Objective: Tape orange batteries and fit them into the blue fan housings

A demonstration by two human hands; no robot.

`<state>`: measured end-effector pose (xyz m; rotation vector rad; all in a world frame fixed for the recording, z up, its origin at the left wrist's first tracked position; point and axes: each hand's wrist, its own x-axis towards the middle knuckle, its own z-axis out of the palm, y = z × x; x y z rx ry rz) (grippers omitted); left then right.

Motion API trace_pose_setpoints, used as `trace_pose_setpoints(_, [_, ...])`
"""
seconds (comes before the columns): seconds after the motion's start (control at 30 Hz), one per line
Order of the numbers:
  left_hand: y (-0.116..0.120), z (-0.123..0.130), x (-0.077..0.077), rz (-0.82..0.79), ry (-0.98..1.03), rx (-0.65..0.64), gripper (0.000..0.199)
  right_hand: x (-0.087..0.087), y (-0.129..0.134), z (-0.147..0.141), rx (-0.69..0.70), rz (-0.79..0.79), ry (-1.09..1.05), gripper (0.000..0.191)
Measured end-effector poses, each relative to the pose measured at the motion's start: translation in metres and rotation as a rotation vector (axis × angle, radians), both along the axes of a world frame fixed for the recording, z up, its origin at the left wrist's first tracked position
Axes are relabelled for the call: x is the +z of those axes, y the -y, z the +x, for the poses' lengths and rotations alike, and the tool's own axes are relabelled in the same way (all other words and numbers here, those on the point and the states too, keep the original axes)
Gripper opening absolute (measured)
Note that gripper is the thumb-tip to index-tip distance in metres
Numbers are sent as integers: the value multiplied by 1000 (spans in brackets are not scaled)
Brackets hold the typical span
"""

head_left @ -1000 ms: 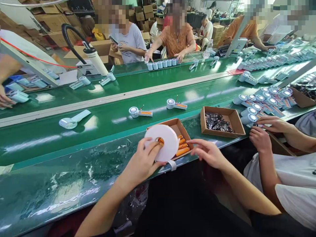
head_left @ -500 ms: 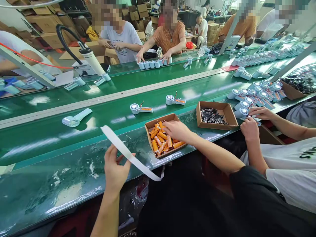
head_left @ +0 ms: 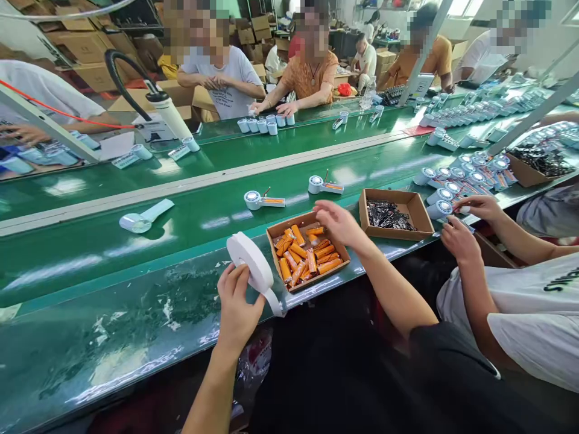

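My left hand (head_left: pixel 242 304) grips a roll of white tape (head_left: pixel 253 259), with the thumb and fingers at its near side. A loose end of the tape hangs down to the right, past the bench edge. Over the back right rim of a cardboard box (head_left: pixel 344 263) is my right hand (head_left: pixel 339 224), fingers stretched out to the left and nothing visible in them. Orange battery cells (head_left: pixel 297 252) lie jumbled in that box. Just beyond it on the green belt rest two light-blue handheld fan bodies, a nearer fan body (head_left: pixel 253 200) and a farther fan body (head_left: pixel 316 184), with orange cells in their handles.
A second cardboard box (head_left: pixel 420 211) holds black strips. A pale-blue fan shell (head_left: pixel 138 223) lies on the belt at left. To my right, a co-worker's hands (head_left: pixel 464 235) work beside clustered fan bodies (head_left: pixel 470 172). Other people sit across the belt, near a black-hosed white tube (head_left: pixel 172 114).
My right hand has lifted from among the battery cells to the box's back right rim. My left hand has moved right and turned the tape roll, so its flat side shows.
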<state>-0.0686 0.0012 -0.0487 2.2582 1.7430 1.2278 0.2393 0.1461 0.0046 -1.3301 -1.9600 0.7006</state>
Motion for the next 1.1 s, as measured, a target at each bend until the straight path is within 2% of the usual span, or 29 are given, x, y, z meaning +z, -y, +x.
trace_pose_setpoints(0.07, [-5,5,2,54,-47,-36,63,-4,8,-6,136,-62,255,42])
trace_pose_setpoints(0.13, [-9,11,3,80,-81,-57,63,-6,13,-12,237,-114,493,29])
trace_pose_setpoints(0.2, [-10,16,3,78,-96,-61,61,-5,12,-13,266,-118,551,17])
trace_pose_setpoints(0.23, [-9,17,3,71,-97,-60,60,-4,11,-12,253,-112,492,18])
trace_pose_setpoints(0.3, [-6,18,3,58,-100,-56,58,-2,9,-6,190,-126,194,30])
trace_pose_setpoints(0.4, [-1,18,6,48,-122,-53,56,2,14,1,73,-257,-545,44])
trace_pose_setpoints(0.43, [1,19,8,48,-139,-53,56,4,19,2,63,-302,-723,48])
trace_pose_setpoints(0.5, [3,22,13,48,-181,-50,55,8,32,1,82,-321,-895,49])
trace_pose_setpoints(0.6, [8,27,21,38,-240,-84,56,14,54,-3,138,-122,-819,35])
trace_pose_setpoints(0.7, [13,32,29,18,-258,-162,60,18,69,-1,281,186,-494,7])
trace_pose_setpoints(0.77, [17,35,33,6,-257,-194,61,19,70,2,373,297,-252,8])
trace_pose_setpoints(0.87, [19,37,39,-1,-263,-212,61,16,67,5,419,302,-54,15])
trace_pose_setpoints(0.93, [19,36,40,-4,-275,-224,61,10,65,3,457,286,-77,17])
trace_pose_setpoints(1.0, [19,35,41,1,-292,-232,59,2,67,-1,479,252,-194,17])
trace_pose_setpoints(1.1, [19,32,40,28,-313,-199,56,-9,76,-7,411,141,-442,21])
